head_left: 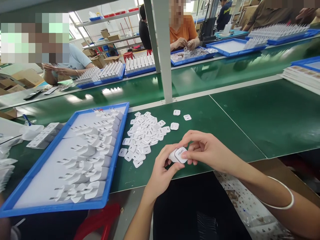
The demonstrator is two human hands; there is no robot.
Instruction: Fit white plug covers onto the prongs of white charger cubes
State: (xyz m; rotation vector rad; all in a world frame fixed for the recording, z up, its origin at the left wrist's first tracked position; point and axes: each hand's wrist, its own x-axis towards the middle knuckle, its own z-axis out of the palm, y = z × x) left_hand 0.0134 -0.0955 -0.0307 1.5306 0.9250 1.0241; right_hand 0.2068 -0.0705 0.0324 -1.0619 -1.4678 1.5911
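Observation:
My left hand (163, 168) is closed round a white plug housing (173, 156) just above the front edge of the green table (240, 133). A square white cover plate (181, 154) with dark print lies against the housing's end, and my right hand (203, 150) pinches it there with thumb and fingers. Behind my hands and to the left lies a loose pile of similar white plates (147, 131). Three others (174, 126) rest apart from it. Farther left, a blue-rimmed tray (119, 146) holds rows of white plugs (96, 173) with their pins pointing left.
A grey post (163, 50) rises at the table's back edge. Beyond it, blue trays of white plugs (140, 62) line a green belt, with people seated behind. Stacked white blocks (45, 135) stand left of my tray. A red stool (100, 221) is below the table.

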